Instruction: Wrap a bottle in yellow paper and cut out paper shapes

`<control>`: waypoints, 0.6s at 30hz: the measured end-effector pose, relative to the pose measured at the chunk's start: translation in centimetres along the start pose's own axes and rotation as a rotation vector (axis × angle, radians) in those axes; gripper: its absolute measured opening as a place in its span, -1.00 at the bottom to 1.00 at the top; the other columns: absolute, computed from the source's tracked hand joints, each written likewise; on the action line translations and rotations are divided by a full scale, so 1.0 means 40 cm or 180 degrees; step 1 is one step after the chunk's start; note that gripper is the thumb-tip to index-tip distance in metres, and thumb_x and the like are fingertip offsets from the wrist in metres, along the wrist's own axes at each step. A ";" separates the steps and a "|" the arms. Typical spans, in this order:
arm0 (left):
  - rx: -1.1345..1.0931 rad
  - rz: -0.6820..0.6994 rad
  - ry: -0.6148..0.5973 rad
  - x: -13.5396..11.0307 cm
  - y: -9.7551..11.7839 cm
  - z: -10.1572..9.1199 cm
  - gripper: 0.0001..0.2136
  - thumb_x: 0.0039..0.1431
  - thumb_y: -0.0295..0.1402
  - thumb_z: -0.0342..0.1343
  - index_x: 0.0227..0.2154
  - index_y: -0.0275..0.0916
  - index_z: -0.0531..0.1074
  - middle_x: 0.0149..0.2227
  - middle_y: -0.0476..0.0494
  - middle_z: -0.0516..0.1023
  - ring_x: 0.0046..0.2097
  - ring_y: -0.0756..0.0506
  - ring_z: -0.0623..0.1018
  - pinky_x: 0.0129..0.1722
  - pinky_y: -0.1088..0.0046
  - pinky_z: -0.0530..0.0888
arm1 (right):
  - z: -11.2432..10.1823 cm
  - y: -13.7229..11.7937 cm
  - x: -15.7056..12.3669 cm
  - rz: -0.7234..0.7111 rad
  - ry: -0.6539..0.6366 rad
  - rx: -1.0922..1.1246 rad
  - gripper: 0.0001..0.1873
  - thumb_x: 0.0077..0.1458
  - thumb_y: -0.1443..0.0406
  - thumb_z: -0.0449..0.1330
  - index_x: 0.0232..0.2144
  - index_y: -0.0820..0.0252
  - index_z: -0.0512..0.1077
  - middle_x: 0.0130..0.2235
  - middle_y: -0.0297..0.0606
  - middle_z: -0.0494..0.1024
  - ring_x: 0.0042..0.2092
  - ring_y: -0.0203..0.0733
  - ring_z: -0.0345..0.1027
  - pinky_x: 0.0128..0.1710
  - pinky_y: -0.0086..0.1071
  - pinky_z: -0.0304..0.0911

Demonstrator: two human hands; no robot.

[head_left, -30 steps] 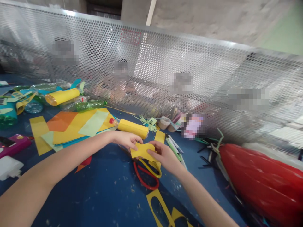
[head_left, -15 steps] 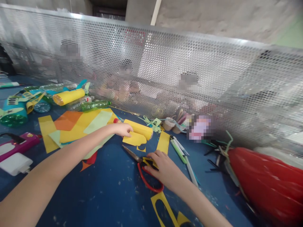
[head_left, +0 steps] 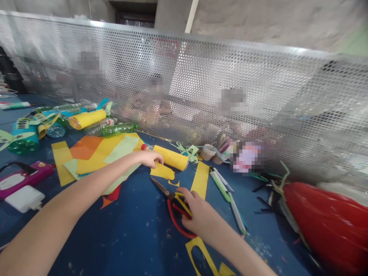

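One yellow-paper offcut with an oval hole point(head_left: 206, 257) is lying nearest; past it, the right hand point(head_left: 198, 214) is wrapping its grip around metal scissors with red-and-yellow handles point(head_left: 170, 196) over the blue worktop point(head_left: 120, 237). The left hand's point(head_left: 152, 158) grip is pinching a small yellow-paper piece point(head_left: 162, 171), just in front of a yellow-wrapped plastic bottle point(head_left: 174, 158). Cutting is looking partly done; whether more trimming is remaining, I'm not able to tell.

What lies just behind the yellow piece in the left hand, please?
Behind the yellow piece is a yellow-wrapped bottle; part of it, covered by the left hand, cannot be seen.
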State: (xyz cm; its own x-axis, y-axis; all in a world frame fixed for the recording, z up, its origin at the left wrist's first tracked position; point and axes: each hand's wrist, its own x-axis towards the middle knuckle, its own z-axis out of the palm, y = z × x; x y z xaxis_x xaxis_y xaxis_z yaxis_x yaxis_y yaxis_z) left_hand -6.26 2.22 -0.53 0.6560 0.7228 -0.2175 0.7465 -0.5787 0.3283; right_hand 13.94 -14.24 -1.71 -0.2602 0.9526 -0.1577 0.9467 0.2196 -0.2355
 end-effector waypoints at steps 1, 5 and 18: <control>-0.0002 -0.0004 0.0015 0.000 0.000 0.000 -0.55 -0.06 -0.49 0.08 -0.02 -0.20 0.40 -0.07 -0.11 0.49 -0.17 -0.09 0.49 -0.29 0.54 0.35 | 0.001 -0.004 -0.001 -0.0009 0.0044 -0.0051 -0.28 -0.20 0.48 0.07 0.12 0.21 0.18 -0.29 -0.18 0.43 -0.32 -0.12 0.38 -0.34 -0.39 0.17; -0.0029 -0.0021 0.0091 0.004 -0.004 0.003 -0.58 -0.04 -0.43 0.10 -0.04 -0.21 0.41 -0.10 -0.12 0.50 -0.18 -0.11 0.50 -0.27 0.51 0.36 | -0.012 -0.010 -0.004 -0.0003 0.0260 -0.0084 -0.39 -0.13 0.42 0.09 0.05 0.20 0.22 -0.39 -0.22 0.46 -0.29 -0.06 0.39 -0.35 -0.39 0.14; -0.0604 -0.0056 0.0400 0.010 -0.011 0.009 -0.63 -0.06 -0.49 0.07 -0.12 -0.24 0.44 -0.06 -0.13 0.49 -0.08 -0.13 0.47 -0.16 0.48 0.36 | -0.130 0.099 -0.029 0.0992 0.0097 -0.0849 -0.52 0.10 0.40 -0.06 0.10 0.22 0.13 -0.24 -0.04 0.56 -0.22 0.10 0.48 -0.35 -0.28 0.17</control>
State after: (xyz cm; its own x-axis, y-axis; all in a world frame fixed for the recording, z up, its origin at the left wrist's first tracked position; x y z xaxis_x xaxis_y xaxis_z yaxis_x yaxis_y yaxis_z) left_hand -6.28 2.63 -1.09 0.6153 0.7802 -0.1125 0.7155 -0.4928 0.4952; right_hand 18.95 -13.38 2.52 0.0488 0.9870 -0.1529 0.9964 -0.0374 0.0765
